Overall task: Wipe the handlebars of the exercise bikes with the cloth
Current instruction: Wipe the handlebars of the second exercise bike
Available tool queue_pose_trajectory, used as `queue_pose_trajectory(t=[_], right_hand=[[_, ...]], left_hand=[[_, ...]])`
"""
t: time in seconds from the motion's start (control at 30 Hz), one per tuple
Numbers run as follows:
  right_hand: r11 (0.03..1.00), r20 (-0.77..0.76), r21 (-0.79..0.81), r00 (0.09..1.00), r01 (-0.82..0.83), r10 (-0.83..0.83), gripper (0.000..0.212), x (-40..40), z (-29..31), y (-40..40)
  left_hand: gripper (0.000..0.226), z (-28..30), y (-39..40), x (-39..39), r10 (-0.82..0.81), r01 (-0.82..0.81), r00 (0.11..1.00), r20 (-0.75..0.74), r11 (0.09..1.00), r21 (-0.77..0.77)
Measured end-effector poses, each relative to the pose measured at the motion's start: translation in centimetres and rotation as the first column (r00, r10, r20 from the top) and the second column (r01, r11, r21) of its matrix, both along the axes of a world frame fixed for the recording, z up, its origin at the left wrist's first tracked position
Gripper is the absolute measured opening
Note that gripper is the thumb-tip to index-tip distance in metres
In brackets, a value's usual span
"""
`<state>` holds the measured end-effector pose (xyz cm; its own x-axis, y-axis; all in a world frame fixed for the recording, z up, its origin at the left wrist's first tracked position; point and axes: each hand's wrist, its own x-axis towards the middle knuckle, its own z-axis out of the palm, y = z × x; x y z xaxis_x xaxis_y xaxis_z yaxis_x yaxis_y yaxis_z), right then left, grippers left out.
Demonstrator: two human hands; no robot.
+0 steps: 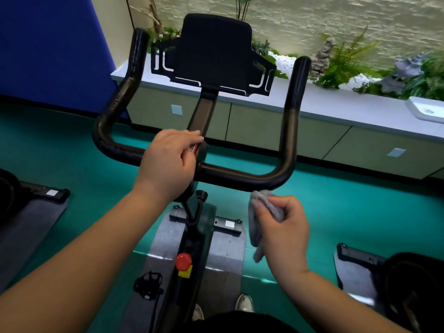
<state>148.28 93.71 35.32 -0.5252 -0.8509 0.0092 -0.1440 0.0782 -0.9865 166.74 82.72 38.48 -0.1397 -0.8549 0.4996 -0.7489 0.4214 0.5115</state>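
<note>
My right hand [283, 227] pinches cloth [258, 219] under bar [240, 176]; left hand [168, 162] clamps centre. Risk: loose tail slips, bend missed.

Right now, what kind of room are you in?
Probably a gym or fitness room. An exercise bike's black handlebars are right in front, parts of more bikes stand on either side on grey mats, and the floor is green sports flooring.

Green floor [336, 212], planter ledge [336, 97], ferns [346, 61], blue panel [48, 44]
</note>
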Motion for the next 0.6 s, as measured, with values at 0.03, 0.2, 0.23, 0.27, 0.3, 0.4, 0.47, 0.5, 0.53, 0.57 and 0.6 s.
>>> queue_pose_trajectory(t=[0.03, 0.2, 0.23, 0.27, 0.3, 0.4, 0.47, 0.5, 0.53, 0.57, 0.6], right_hand=[[1.000, 0.029, 0.002, 0.999, -0.019, 0.019, 0.019, 1.0, 0.1, -0.3], [0.994, 0.136, -0.011, 0.985, -0.109, 0.109, 0.020, 3.9, 0.3, -0.8], [0.996, 0.133, 0.001, 0.987, -0.089, 0.088, 0.020, 3.5, 0.3, -0.7], [0.998, 0.114, 0.021, 0.992, -0.058, 0.056, 0.019, 2.8, 0.2, -0.5], [0.999, 0.098, 0.043, 0.995, -0.019, 0.015, 0.017, 1.9, 0.1, -0.3], [0.991, 0.085, 0.090, 0.990, 0.103, -0.110, 0.017, -0.6, -0.3, -0.1], [0.986, 0.099, 0.109, 0.986, 0.126, -0.137, 0.019, -0.6, -0.5, -0.5], [0.988, 0.117, 0.113, 0.986, 0.103, -0.116, 0.020, 0.0, -0.4, -0.7], [0.992, 0.134, 0.113, 0.989, 0.054, -0.069, 0.020, 0.9, -0.2, -0.8], [0.994, 0.142, 0.109, 0.990, -0.005, -0.011, 0.020, 1.9, 0.0, -0.9], [0.993, 0.147, 0.100, 0.988, -0.057, 0.042, 0.019, 2.8, 0.2, -0.9]], left_hand=[[0.041, 0.0, 0.0, 0.0, 0.002, -0.002, 1.000, 0.000, 1.000, 0.001], [0.042, 0.0, 0.0, 0.1, 0.012, -0.012, 1.000, 0.019, 1.000, 0.001], [0.042, 0.0, 0.0, 0.1, 0.011, -0.011, 1.000, 0.019, 1.000, 0.005], [0.041, 0.0, 0.0, 0.1, 0.009, -0.009, 1.000, 0.020, 1.000, 0.008], [0.041, -0.1, 0.0, 0.1, 0.008, -0.008, 1.000, 0.020, 1.000, 0.007], [0.041, 0.0, 0.0, 0.0, 0.007, -0.007, 1.000, 0.022, 1.000, -0.001], [0.040, -0.1, 0.0, 0.0, 0.008, -0.008, 1.000, 0.019, 1.000, 0.001], [0.040, -0.1, 0.0, 0.0, 0.008, -0.008, 1.000, 0.019, 1.000, 0.000], [0.040, -0.1, 0.0, 0.1, 0.008, -0.008, 1.000, 0.021, 1.000, -0.001], [0.040, -0.1, 0.1, 0.1, 0.008, -0.008, 1.000, 0.024, 1.000, -0.002], [0.040, -0.1, 0.0, 0.1, 0.008, -0.008, 1.000, 0.028, 1.000, -0.002]])
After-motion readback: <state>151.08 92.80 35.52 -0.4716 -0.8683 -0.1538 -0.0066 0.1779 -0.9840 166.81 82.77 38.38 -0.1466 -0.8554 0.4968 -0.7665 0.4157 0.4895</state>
